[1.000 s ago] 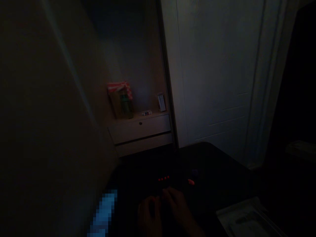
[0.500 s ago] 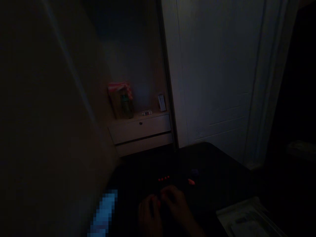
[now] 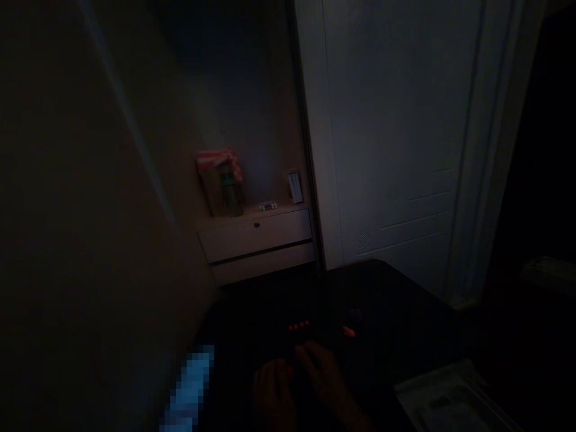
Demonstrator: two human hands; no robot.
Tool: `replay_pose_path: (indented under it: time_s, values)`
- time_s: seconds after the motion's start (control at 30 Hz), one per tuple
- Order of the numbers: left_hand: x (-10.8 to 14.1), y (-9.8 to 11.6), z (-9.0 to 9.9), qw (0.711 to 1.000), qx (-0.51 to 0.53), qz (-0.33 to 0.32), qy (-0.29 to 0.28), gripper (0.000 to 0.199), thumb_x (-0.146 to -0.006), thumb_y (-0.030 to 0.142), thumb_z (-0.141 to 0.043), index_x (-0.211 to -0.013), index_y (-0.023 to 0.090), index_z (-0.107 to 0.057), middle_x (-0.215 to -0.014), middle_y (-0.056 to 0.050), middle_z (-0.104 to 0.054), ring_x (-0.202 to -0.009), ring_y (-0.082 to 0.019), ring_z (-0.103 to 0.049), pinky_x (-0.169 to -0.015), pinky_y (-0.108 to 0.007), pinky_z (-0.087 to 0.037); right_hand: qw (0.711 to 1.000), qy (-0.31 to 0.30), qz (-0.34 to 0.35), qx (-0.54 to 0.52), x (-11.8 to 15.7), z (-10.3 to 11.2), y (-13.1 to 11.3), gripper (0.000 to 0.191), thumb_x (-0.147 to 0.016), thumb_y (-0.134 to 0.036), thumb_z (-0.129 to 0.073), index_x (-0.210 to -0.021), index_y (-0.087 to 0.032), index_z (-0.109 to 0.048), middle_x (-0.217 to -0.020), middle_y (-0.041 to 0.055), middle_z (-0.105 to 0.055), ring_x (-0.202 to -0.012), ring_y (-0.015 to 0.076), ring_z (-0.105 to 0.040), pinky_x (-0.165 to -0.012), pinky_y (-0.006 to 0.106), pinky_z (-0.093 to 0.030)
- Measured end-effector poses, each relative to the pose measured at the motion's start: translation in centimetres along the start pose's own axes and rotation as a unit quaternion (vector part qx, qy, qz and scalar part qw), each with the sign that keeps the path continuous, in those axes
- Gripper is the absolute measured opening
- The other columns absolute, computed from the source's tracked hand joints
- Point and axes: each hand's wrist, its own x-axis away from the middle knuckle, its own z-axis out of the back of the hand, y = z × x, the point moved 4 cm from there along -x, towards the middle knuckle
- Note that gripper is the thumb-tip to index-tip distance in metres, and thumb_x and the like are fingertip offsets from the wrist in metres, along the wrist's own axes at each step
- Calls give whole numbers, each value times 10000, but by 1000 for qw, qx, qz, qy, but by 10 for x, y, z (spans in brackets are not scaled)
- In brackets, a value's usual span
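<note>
Showing dull red in the gloom, a small piece (image 3: 290,372) sat at the fingertips of the left hand (image 3: 271,387), toward the near side of a dark surface (image 3: 405,336). That hand's fingers were bent; whether they gripped the piece, I could not tell. Just to its right, the right hand (image 3: 321,372) had its fingers curled downward, and its grip was equally impossible to judge.

Closer to the far edge, four red dots (image 3: 301,324) ran in a short row. To their right lay a reddish lump (image 3: 348,331), with a dark purplish lump (image 3: 355,314) just behind it. A pale, flat, tray-like thing (image 3: 409,387) took up the near right part, its contents murky.

Past the far edge stood a drawer unit (image 3: 252,243) bearing a brown bag (image 3: 210,189) with a red-and-white top, a green-topped bottle (image 3: 231,198), a small pale object (image 3: 268,206) and an upright boxlike item (image 3: 294,188). A white panelled door (image 3: 387,120) rose beside it. Any lettering was too dim to read.

By the left edge, a pixelated blue patch (image 3: 191,387) obscured what lay there; the surface's near edge was cut off.
</note>
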Motion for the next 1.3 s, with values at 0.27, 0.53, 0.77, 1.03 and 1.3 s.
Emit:
replay_pose_path:
  time_s: [0.27, 0.53, 0.77, 1.03, 1.3]
  values:
    - [-1, 4, 4, 998, 7, 41, 40, 486, -947, 635, -460, -827, 227, -696, -811, -56, -733, -776, -226, -667, -735, -361, -517, 999, 1, 15, -33, -1, 1, -4, 362, -929, -533, -591, -817, -198, -669, -809, 18, -690, -804, 198, -635, -764, 289, -466]
    - [0, -4, 4, 997, 3, 82, 13, 536, -885, 717, -477, -849, 228, -693, -825, -74, -734, -786, -254, -681, -726, -394, -546, 999, 13, -2, -39, 0, 5, -7, 216, -830, -381, -725, -799, -208, -599, -750, -31, -606, -720, 157, -558, -678, 254, -438]
    - [-1, 0, 5, 997, 18, 80, -3, 515, -863, 722, -529, -770, 239, -680, -788, -58, -723, -766, -236, -667, -720, -369, -528, 999, -4, 37, -35, 0, 2, -6, 309, -960, -485, -573, -840, -211, -653, -868, 22, -677, -833, 192, -625, -774, 285, -466]
    - [1, -3, 1, 999, 3, 20, 45, 530, -982, 621, -381, -879, 227, -720, -876, -68, -761, -839, -229, -692, -787, -373, -528, 999, 9, 32, -29, -1, 1, 0, 395, -992, -551, -482, -868, -214, -648, -862, 22, -674, -827, 195, -625, -771, 284, -468]
    - [2, -1, 0, 997, 27, 52, 48, 507, -928, 665, -462, -834, 231, -706, -851, -72, -742, -822, -239, -682, -777, -383, -538, 999, 13, 17, -37, -1, 2, -3, 188, -900, -393, -641, -872, -209, -615, -829, 2, -654, -779, 181, -604, -721, 274, -467]
